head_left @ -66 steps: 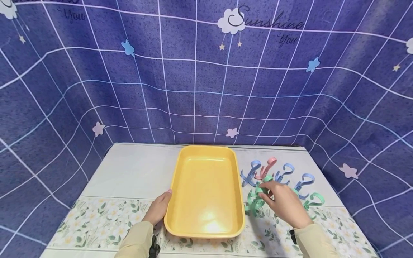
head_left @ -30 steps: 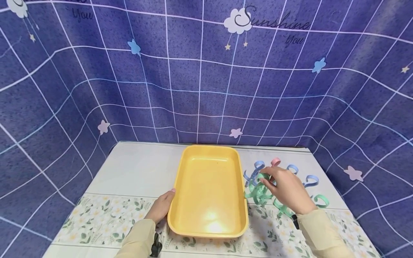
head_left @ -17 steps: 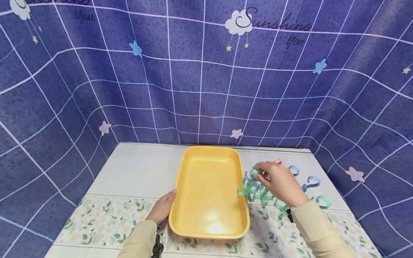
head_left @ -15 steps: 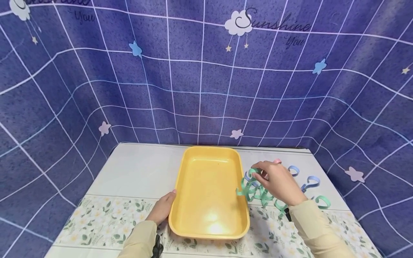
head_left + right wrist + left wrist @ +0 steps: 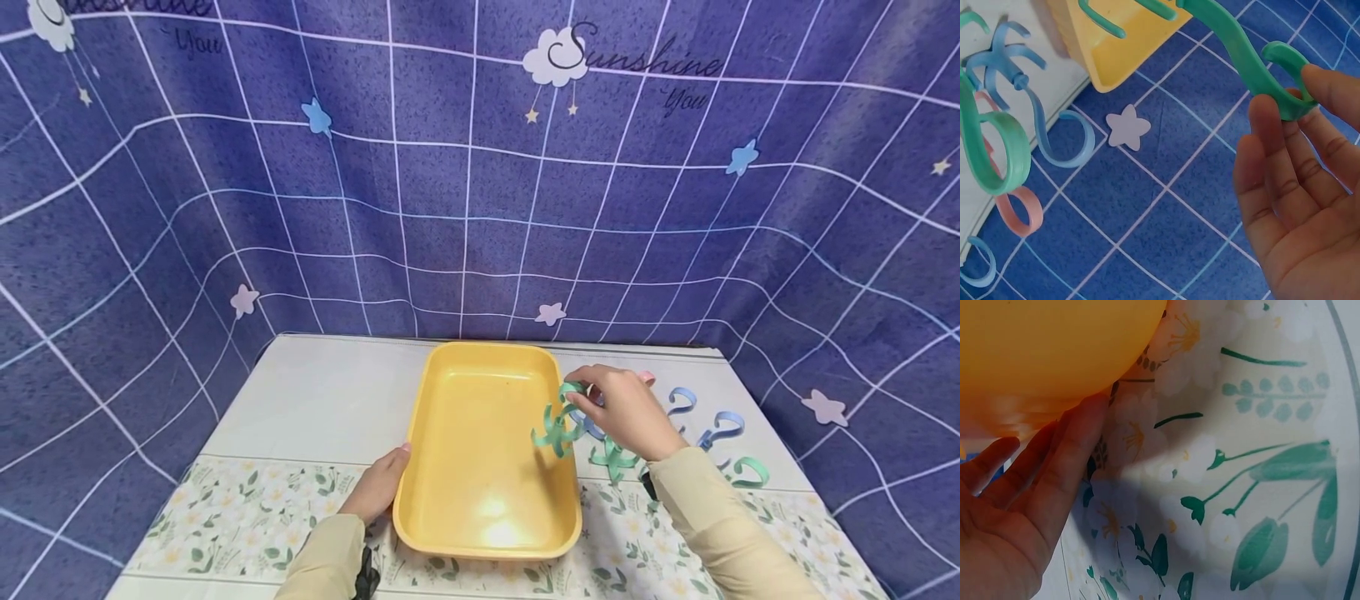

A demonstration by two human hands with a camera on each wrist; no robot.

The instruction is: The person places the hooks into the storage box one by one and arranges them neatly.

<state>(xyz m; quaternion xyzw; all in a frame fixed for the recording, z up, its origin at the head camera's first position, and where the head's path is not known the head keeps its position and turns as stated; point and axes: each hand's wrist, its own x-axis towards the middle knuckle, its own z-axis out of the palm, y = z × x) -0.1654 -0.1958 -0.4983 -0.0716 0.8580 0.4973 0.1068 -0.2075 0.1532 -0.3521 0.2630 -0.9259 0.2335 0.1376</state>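
Fingers and thumb of the right hand (image 5: 622,410) pinch the curled top of a green hook (image 5: 556,423), so its clawed lower end hangs free, lifted off the table and over the right rim of the yellow tray (image 5: 420,467). The right wrist view shows the same grip close up: fingertips (image 5: 1275,134) closed on the hook's loop (image 5: 1285,81), the stem running away toward the tray's corner (image 5: 1116,62). Holding it by the loop seems meant to keep the prongs clear of the rim. The left hand (image 5: 378,487) lies with straight, relaxed fingers against the tray's near left corner, gripping nothing; from the left wrist view the fingers (image 5: 1063,456) press flat on the tray's side (image 5: 1041,350), probably to steady it. More hooks lie on the tablecloth (image 5: 315,400) just right of the tray: a green one (image 5: 613,457) beside the sleeve, blue ones (image 5: 722,425) and another green (image 5: 750,472) farther out.
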